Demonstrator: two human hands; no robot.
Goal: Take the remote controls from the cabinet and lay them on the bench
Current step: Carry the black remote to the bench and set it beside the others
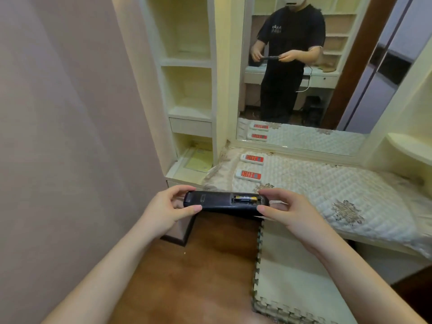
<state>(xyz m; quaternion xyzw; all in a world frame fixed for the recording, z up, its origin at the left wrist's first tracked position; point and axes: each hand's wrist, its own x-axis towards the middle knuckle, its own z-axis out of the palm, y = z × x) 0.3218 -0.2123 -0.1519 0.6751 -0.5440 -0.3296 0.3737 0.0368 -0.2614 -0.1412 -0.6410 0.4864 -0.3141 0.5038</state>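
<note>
I hold a black remote point(217, 202) level in front of me, back side up. Its battery bay is uncovered and a battery shows inside. My left hand point(171, 208) pinches the remote's left end between thumb and fingers. My right hand point(287, 210) pinches the right end the same way. Two white remotes with red buttons lie side by side on the quilted bench point(327, 190): the far one point(252, 158) and the near one point(248, 175), both at its left end. The cream cabinet point(189, 94) with open shelves stands to the left of the bench.
A large mirror point(304, 66) behind the bench reflects a person in black clothes. A yellow booklet point(198, 162) lies in the lowest cabinet shelf. A foam floor mat point(292, 277) covers part of the wooden floor. A plain wall runs along the left. A rounded shelf point(409, 146) juts out at right.
</note>
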